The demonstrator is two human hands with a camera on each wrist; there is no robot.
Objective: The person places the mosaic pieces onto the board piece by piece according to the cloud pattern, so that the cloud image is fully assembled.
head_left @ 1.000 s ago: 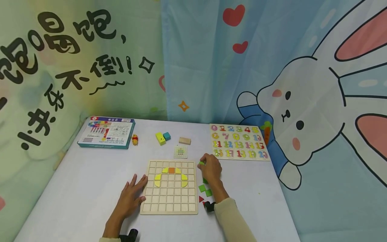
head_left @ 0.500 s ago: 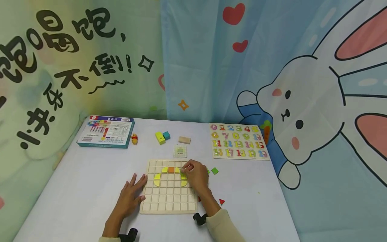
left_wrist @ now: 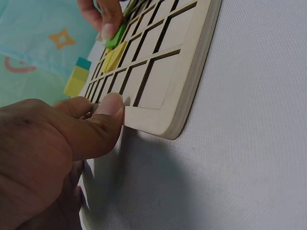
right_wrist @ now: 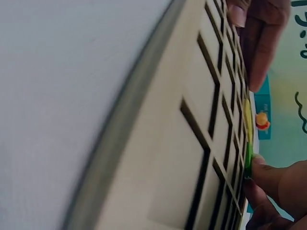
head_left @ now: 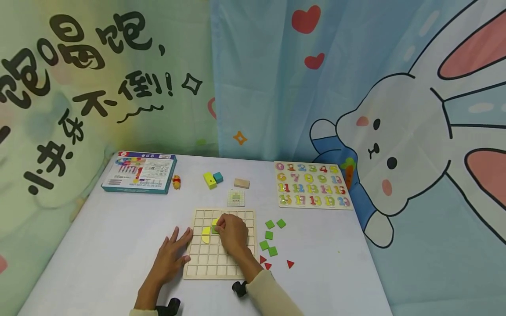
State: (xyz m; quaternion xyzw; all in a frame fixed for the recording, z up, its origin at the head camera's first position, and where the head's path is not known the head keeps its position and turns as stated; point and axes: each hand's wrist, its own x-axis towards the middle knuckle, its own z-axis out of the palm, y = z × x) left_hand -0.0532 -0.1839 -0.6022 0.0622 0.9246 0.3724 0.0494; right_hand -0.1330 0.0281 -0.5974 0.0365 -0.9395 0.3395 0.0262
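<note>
My right hand (head_left: 234, 233) pinches a green square tile (head_left: 214, 229) between thumb and fingertips, over the upper-left part of a wooden grid board (head_left: 219, 271). In the left wrist view that green tile (left_wrist: 115, 37) sits right beside yellow pieces (left_wrist: 114, 57). My left hand (head_left: 171, 256) rests at the board's left edge, fingers spread; its thumb (left_wrist: 111, 106) touches the rim. Yellow pieces (head_left: 205, 235) lie in cells left of the pinched tile. The right hand hides other cells in the head view.
Right of the board lie several green tiles (head_left: 269, 235) and red triangles (head_left: 290, 264). Behind it are a small pattern card (head_left: 236, 198), a wooden block (head_left: 241, 183), yellow (head_left: 210, 180) and teal blocks (head_left: 218, 177), a figurine (head_left: 176, 182), a box (head_left: 138, 173) and a number board (head_left: 314, 185).
From the green tiles right of the board, my right hand has moved left across the grid with a green tile to its upper-left cells. The left hand stays at the board's edge.
</note>
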